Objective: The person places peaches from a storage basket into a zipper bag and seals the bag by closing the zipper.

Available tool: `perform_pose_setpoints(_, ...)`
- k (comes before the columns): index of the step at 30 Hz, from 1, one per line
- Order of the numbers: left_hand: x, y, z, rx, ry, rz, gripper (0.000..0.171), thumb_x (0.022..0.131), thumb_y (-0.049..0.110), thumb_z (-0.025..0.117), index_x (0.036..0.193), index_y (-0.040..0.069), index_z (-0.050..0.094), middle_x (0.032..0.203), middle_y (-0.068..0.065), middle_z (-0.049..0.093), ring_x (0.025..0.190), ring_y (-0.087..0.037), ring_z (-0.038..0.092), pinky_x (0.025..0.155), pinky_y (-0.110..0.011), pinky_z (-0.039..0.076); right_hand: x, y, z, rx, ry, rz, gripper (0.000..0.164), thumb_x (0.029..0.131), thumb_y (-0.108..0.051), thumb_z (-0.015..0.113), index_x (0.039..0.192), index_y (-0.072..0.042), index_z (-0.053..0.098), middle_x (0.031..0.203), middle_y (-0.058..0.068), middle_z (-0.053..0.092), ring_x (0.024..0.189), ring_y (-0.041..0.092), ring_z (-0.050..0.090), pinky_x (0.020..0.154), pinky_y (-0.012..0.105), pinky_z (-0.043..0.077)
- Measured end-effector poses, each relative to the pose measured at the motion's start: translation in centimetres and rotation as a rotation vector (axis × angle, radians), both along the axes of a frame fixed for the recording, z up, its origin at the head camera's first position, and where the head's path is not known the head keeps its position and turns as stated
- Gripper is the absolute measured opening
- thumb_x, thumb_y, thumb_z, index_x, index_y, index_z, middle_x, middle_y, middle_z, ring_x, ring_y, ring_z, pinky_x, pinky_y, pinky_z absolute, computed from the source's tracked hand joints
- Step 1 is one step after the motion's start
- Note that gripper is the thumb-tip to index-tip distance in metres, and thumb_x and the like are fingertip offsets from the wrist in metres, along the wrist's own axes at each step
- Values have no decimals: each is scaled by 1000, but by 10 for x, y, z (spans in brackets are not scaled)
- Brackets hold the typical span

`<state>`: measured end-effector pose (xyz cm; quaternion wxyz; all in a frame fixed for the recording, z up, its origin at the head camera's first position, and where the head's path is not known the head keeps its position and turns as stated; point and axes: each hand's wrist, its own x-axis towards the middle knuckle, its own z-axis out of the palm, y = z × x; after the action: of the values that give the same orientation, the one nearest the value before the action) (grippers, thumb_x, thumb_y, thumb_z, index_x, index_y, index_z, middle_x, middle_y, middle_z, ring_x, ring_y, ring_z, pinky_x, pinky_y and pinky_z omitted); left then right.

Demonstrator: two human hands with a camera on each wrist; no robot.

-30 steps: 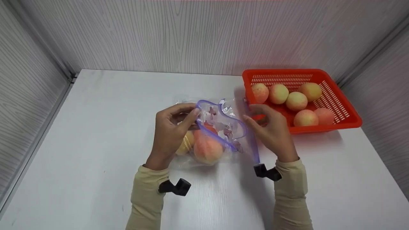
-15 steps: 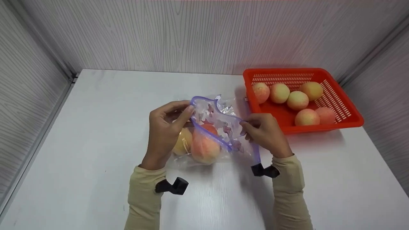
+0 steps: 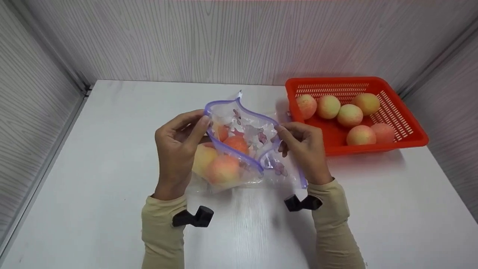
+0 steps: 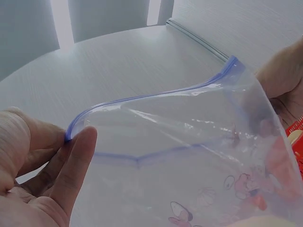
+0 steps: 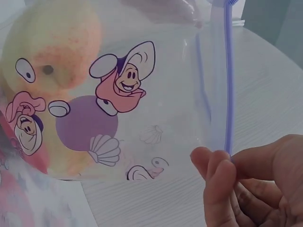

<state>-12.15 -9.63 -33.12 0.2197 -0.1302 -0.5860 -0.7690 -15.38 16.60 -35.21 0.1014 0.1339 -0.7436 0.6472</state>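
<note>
A clear zip bag [image 3: 250, 130] with a purple zip edge and printed cartoon figures is held between both hands, its mouth parted. Inside it lie several peaches [image 3: 224, 170], yellow and pink. My left hand [image 3: 177, 149] pinches the zip edge at the left between thumb and fingers, as the left wrist view also shows at the bag's purple edge [image 4: 156, 93]. On the other side my right hand [image 3: 304, 149] pinches the right part of the same edge. In the right wrist view a peach [image 5: 52, 52] shows through the printed film.
A red plastic basket [image 3: 377, 149] with several peaches [image 3: 350, 115] stands at the back right, close to the right hand. Under the held bag, another clear bag with a purple edge [image 3: 303, 179] lies flat on the white table [image 3: 112, 149]. Panels [image 3: 186, 41] enclose the back and sides.
Both hands have shifted left with the bag, the left hand further, and the bag's mouth has spread wider. The right hand has come from beside the basket to grip the zip edge.
</note>
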Motion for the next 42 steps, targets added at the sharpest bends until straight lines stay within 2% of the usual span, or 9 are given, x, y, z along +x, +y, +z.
perform_pose_setpoints(6,-1,1,1,4,4,-21,18,95,3,70,110,-6,73,99,-22,68,81,-37,71,71,-43,63,-1,1,1,-28,1,-29,13,97,-9,69,100,1,77,79,18,71,54,24,58,48,27,54)
perform_pose_setpoints(10,-2,6,-1,-7,-2,-48,18,95,2,69,110,-7,72,97,-21,67,81,-31,71,71,-43,63,-3,6,-1,15,-49,-22,14,98,-10,68,100,2,75,79,18,70,55,23,57,48,26,53)
perform_pose_setpoints(16,-2,16,-6,-10,-30,-80,18,95,2,70,110,-7,72,97,-20,68,81,-30,70,69,-43,63,-2,22,4,263,-81,-39,21,99,-16,68,111,0,74,87,16,72,67,26,63,58,24,57)
perform_pose_setpoints(23,-4,22,-7,-36,-43,-100,19,95,4,69,110,-7,72,100,-20,69,86,-34,71,71,-42,63,-1,71,53,469,64,-334,41,98,-27,69,132,-6,63,110,12,70,89,22,66,74,20,55)
perform_pose_setpoints(26,-6,23,-6,-36,-42,-103,19,95,4,70,110,-8,72,99,-19,69,84,-30,71,71,-41,63,-12,101,76,567,8,-418,55,96,-38,69,141,-9,56,124,14,66,107,25,64,82,24,53)
perform_pose_setpoints(29,-6,23,-6,-29,-39,-107,20,95,4,70,110,-9,72,99,-20,69,85,-35,71,71,-42,63,-29,131,84,644,-92,-430,69,94,-46,68,148,-7,48,134,21,59,118,35,58,90,38,54)
perform_pose_setpoints(34,-6,23,-5,-29,-38,-109,19,95,3,70,110,-8,72,99,-20,69,85,-40,69,70,-42,63,-57,174,62,784,-280,-308,86,95,-43,69,154,4,30,147,33,41,130,47,42,105,64,40)
perform_pose_setpoints(38,-6,24,-5,-32,-37,-114,19,95,3,70,110,-8,72,98,-21,68,85,-40,69,70,-42,63,-73,198,35,902,-429,-179,85,94,-33,71,151,12,27,147,36,38,129,51,38,109,66,33)
perform_pose_setpoints(42,-6,24,-6,-48,-31,-104,18,94,2,70,110,-8,72,98,-20,69,82,-36,70,68,-41,63,-81,208,17,960,-494,-123,65,91,-28,75,136,10,49,125,29,55,112,45,47,95,57,43)
